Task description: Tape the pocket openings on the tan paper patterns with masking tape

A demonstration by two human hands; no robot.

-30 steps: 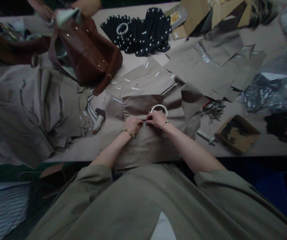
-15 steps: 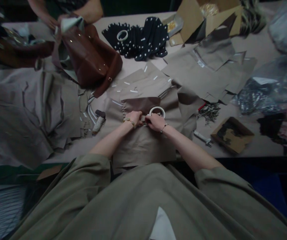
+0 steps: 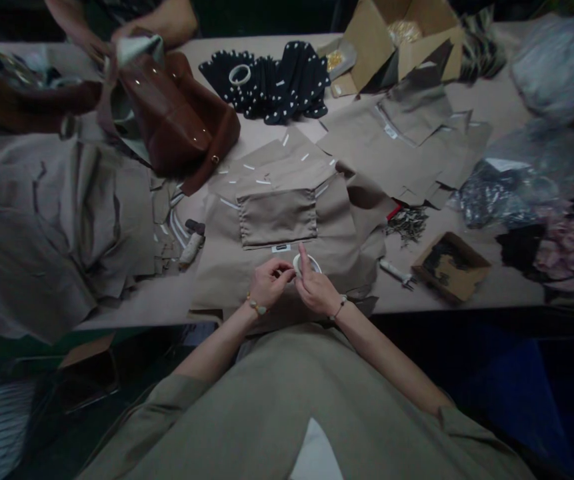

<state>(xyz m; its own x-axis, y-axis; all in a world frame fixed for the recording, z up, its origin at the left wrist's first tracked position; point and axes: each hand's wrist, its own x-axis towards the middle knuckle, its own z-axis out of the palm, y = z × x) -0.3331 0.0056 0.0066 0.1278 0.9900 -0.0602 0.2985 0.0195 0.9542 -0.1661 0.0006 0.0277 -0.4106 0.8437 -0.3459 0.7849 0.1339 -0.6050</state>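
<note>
The white tape roll [image 3: 297, 262] is sitting between the two hands, near the table's close edge. Think of a clock on the roll, with twelve pointing away from the person. The right hand [image 3: 317, 291] is lying at five o'clock, grasping the roll, with one finger pointing up across it. The left hand [image 3: 269, 283] is resting at eight o'clock. Its fingertips are pinching together by the roll, but I cannot tell if they are holding anything.

A big tan cloth [image 3: 337, 233] is spreading under the roll. A little label [image 3: 281, 248] is lying on it at ten o'clock, and a wrinkly pocket [image 3: 277, 217] is lying at eleven.

Farther out, a stubby spool [image 3: 191, 248] is lying at nine, with a cloth pile [image 3: 67, 220] beyond it. A brown bag [image 3: 167, 113] is leaning near eleven, and another person's hands are touching it. Bits of metal [image 3: 409, 225] are lying at two, and a small open box [image 3: 451, 267] is sitting at three.
</note>
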